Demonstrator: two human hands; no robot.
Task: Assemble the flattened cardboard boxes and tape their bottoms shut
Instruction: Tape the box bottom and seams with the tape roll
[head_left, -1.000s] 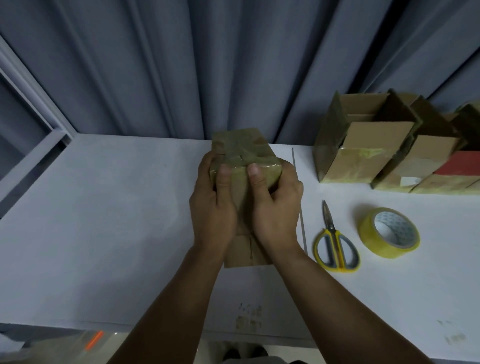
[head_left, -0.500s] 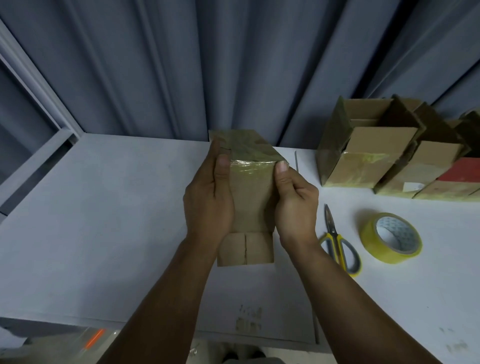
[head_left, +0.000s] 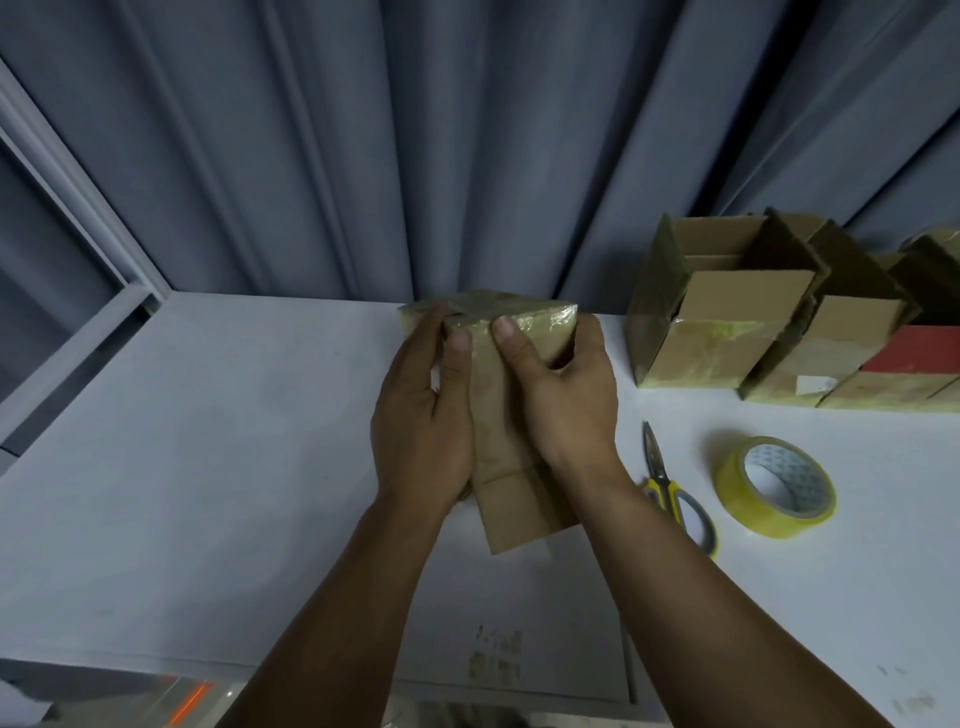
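Observation:
A small brown cardboard box (head_left: 511, 499) stands on the white table (head_left: 218, 457) with its taped bottom facing up. My left hand (head_left: 421, 415) grips its left side, thumb pressing the tape at the top edge. My right hand (head_left: 563, 405) grips the right side, its thumb pressed on the tape beside the left thumb. Shiny clear tape (head_left: 540, 322) wraps over the box's upper edge. The box's open flaps point toward me at the lower end.
Yellow-handled scissors (head_left: 675, 493) and a roll of yellowish tape (head_left: 776, 486) lie right of my hands. Several assembled boxes (head_left: 727, 317) line the table's back right. Grey curtains hang behind. The table's near edge runs below my forearms.
The box has turned slightly, its lower end swinging right. My thumbs moved closer together on the taped top edge, after having spread apart half a second ago.

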